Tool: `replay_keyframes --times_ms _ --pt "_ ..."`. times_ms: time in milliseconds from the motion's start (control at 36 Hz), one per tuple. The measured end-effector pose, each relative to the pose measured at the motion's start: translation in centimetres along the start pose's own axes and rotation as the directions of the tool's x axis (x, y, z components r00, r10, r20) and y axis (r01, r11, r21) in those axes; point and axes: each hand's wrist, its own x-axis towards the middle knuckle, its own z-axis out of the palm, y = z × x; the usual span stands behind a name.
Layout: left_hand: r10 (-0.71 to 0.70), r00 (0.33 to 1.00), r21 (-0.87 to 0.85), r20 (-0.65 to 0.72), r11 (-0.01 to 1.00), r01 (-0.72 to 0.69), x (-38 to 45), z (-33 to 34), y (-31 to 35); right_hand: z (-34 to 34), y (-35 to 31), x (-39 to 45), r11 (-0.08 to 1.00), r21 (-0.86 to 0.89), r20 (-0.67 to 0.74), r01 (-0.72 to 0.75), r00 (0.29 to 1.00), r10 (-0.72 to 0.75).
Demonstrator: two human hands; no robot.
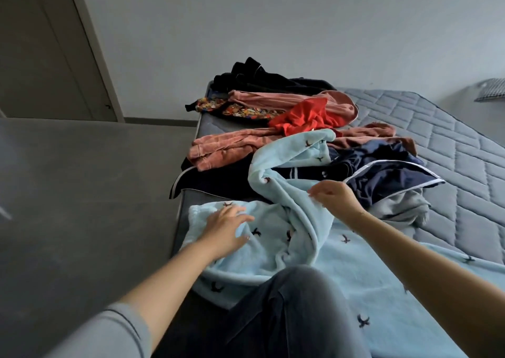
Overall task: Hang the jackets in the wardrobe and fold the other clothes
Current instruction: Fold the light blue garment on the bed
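Left hand [225,228] presses flat, fingers spread, on the light-blue garment [273,237] at the bed's [451,144] near-left edge; right hand [334,197] pinches its fold, heaped clothes [287,128] just behind.

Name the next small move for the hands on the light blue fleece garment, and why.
Probably the right hand should draw its pinched edge of the light blue fleece garment across toward the left hand, which rests flat on it; a bunched ridge stands between them, so the fold looks unfinished.
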Motion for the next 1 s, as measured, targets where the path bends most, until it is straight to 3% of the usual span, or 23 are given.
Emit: replay_keyframes --times_ms 111,194,278,361,417,528,583,639,722,806,889,944,1000 --pt "-0.105 0.985 0.171 0.139 0.982 0.081 0.9 3.9 -2.1 1.3 0.1 3.7 0.968 -0.238 0.020 0.076 0.997 -0.074" --pt "-0.081 0.993 0.256 0.080 0.965 0.058 1.3 7.0 -3.9 3.9 0.3 6.4 0.893 -0.435 0.144 0.118 0.988 -0.060" --pt "-0.064 0.998 0.253 0.004 0.966 0.061 1.9 8.8 -4.5 7.5 1.0 7.7 0.797 -0.594 0.254 0.115 0.966 0.050" --pt "-0.093 0.996 0.226 -0.002 0.970 0.092 2.2 9.5 -4.9 9.8 2.4 8.0 0.739 -0.666 0.194 0.099 0.980 0.043" --pt "-0.107 0.994 0.232 0.014 0.967 0.101 2.3 9.4 -5.0 9.9 2.9 8.2 0.815 -0.573 0.057 0.081 0.997 -0.059" --pt "-0.094 0.993 0.242 0.066 0.967 0.076 2.4 9.0 -5.0 7.1 3.1 6.9 0.991 -0.116 -0.260 0.065 0.961 -0.094" --pt "-0.101 0.990 0.249 0.098 0.966 0.074 2.6 8.8 -4.8 5.0 3.4 5.2 0.984 0.156 -0.425 0.086 0.905 -0.012" --pt "-0.117 0.982 0.259 0.147 0.963 0.076 2.8 8.6 -4.6 2.8 4.1 3.7 0.899 0.431 -0.513 0.076 0.840 0.175" --pt "-0.171 0.961 0.285 0.216 0.953 0.105 2.9 7.7 -4.0 0.2 6.2 0.9 0.672 0.740 -0.478 0.012 0.712 0.514" --pt "-0.235 0.924 0.276 0.302 0.949 0.151 3.3 6.1 -3.0 -1.1 9.0 -3.1 0.442 0.895 -0.334 -0.051 0.580 0.743" --pt "-0.305 0.880 0.262 0.363 0.940 0.218 4.1 4.1 -0.8 -1.1 12.1 -7.6 0.297 0.941 -0.162 -0.160 0.559 0.813" --pt "-0.320 0.893 0.243 0.316 0.937 0.250 4.8 3.1 1.1 -1.3 14.2 -10.1 0.290 0.912 -0.067 -0.290 0.592 0.803" --pt "-0.294 0.921 0.224 0.255 0.945 0.240 5.5 2.4 3.3 -2.1 15.8 -11.5 0.354 0.872 -0.060 -0.338 0.644 0.763"
